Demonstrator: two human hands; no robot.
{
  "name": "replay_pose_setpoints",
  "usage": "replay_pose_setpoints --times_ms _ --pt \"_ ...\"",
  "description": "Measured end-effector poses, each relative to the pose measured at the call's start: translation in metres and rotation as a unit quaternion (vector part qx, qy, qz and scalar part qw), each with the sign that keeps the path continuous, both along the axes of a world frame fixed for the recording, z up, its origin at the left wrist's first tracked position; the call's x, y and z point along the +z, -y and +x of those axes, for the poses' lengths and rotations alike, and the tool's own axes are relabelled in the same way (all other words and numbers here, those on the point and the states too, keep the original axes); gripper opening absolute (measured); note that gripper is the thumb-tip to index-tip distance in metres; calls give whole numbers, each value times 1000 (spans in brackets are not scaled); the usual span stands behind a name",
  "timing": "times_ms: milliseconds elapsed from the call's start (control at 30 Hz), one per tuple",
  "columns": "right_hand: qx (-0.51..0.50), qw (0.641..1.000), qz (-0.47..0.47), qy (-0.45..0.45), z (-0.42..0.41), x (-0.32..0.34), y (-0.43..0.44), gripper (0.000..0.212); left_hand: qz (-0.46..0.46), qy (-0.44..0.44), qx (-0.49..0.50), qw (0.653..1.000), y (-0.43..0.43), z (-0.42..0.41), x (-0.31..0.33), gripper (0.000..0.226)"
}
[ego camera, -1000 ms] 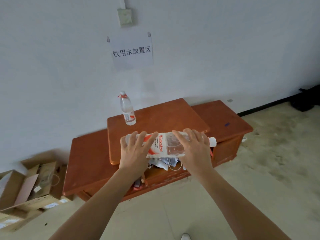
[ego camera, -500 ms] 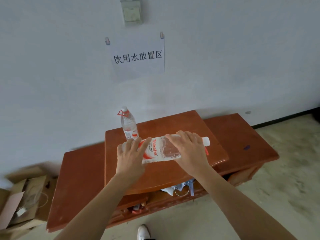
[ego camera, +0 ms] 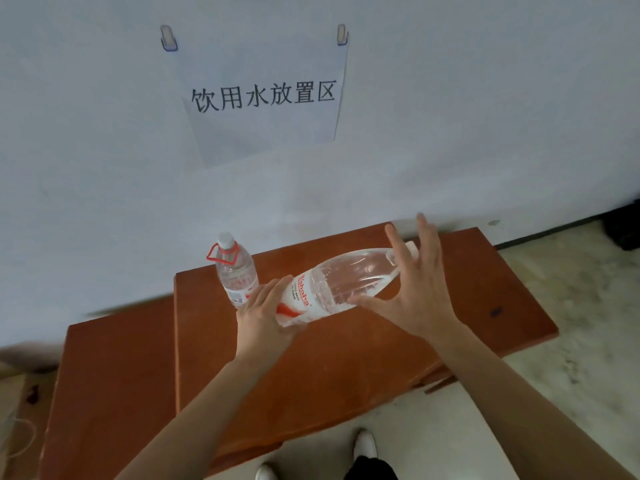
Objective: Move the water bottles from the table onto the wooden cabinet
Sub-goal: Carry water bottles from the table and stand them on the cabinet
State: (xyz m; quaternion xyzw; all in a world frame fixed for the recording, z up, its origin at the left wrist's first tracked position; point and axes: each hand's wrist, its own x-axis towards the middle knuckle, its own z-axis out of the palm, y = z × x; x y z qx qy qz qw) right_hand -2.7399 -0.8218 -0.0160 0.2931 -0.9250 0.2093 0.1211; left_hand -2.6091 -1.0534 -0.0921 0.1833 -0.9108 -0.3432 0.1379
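Observation:
A large clear water bottle with a red and white label hangs tilted above the wooden cabinet, its neck pointing up and to the right. My left hand grips its base end. My right hand lies against the neck end with the fingers straight and spread and the thumb across the bottle's front. The cap is hidden behind that hand. A smaller water bottle with a white cap and a red ring stands upright on the cabinet's back left corner, just left of my left hand.
The cabinet has a raised middle top with lower wings left and right, and it stands against a white wall. A paper sign hangs above it. My white shoes are at its front edge. A cardboard box sits far left.
I have stepped closer to the cabinet. The large bottle went from lying level to tilting neck-up, and my right hand's fingers have spread open from their grasp on it.

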Motion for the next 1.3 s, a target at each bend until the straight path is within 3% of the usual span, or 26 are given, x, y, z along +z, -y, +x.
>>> replay_pose_setpoints --times_ms 67,133,200,267,367,533,600,667,767,867,967,1100,1300 --pt "-5 978 -171 122 -18 -11 8 116 -3 24 0 1000 -5 -22 -5 84" --pt "-42 920 -288 263 -38 -21 16 108 -13 56 3 998 -14 -43 -12 84" --pt "-80 873 -347 333 -56 -34 18 85 -11 87 11 996 -21 -57 -22 85" --pt "-88 867 -354 338 -76 -51 18 51 5 115 26 993 -26 -70 -37 86" --pt "-55 892 -344 289 -96 -71 28 27 27 152 50 987 -29 -91 -54 88" --pt "43 928 -314 195 -105 -84 57 35 14 193 69 979 -17 -132 -62 85" --pt "39 935 -299 186 -112 -85 68 36 -67 198 60 976 -6 -142 -51 74" --pt "39 941 -285 180 -120 -86 78 36 -187 140 63 970 9 -140 -33 63" --pt "52 952 -236 185 -131 -86 94 35 -298 90 125 942 36 -126 -17 66" --pt "66 960 -183 201 -132 -88 115 33 -253 175 177 935 63 -107 -12 85" --pt "81 964 -118 225 -128 -95 129 28 -208 258 141 933 74 -90 -15 97" --pt "121 967 -33 223 -120 -100 151 25 -195 269 97 938 83 -84 -10 96" --pt "135 960 -6 243 -102 -90 174 35 -192 309 56 930 88 -80 10 102"
